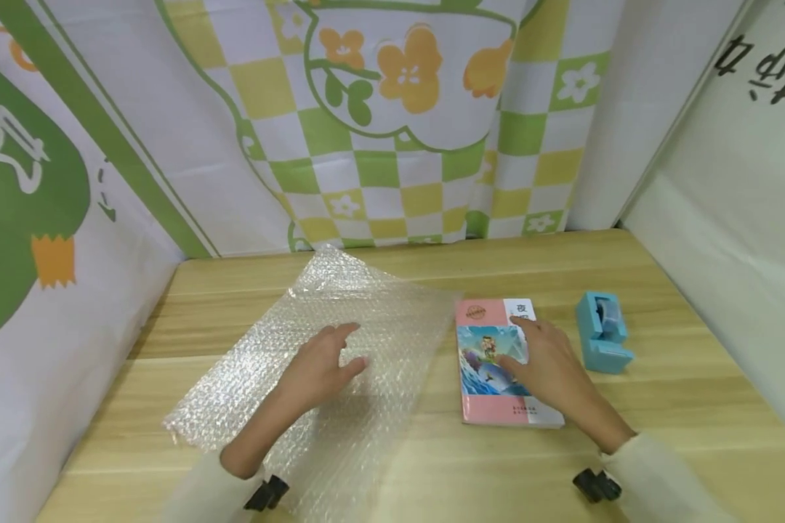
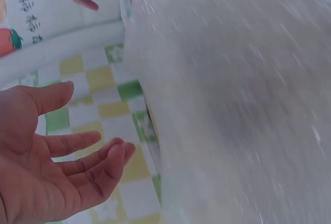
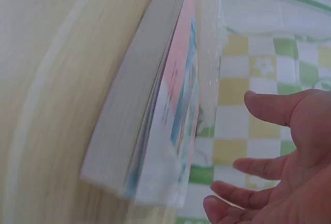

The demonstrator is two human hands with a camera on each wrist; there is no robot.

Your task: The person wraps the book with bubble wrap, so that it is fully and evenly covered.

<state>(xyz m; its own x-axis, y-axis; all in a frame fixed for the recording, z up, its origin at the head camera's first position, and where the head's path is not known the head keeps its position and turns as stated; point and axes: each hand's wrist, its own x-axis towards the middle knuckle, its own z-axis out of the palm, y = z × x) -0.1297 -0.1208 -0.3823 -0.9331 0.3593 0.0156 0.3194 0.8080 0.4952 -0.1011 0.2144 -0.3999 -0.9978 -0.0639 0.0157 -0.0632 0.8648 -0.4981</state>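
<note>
A sheet of bubble wrap (image 1: 255, 356) lies spread on the table, and my left hand (image 1: 317, 367) is over it with relaxed fingers and nothing in its grasp. In the left wrist view that hand (image 2: 67, 162) shows beside the wrap (image 2: 232, 89), apart from it. To the right lies a closed paperback book (image 1: 493, 363) with a pink and blue cover. My right hand (image 1: 549, 363) hovers over the book's right side. The right wrist view shows the right hand (image 3: 279, 157) with spread fingers, apart from the book's page edges (image 3: 139, 89).
A blue tape dispenser (image 1: 602, 334) with a roll of clear tape stands right of the book. The wooden table (image 1: 680, 407) meets a checked, flowered cloth (image 1: 392, 160) at the back. White printed sheets hang on both sides.
</note>
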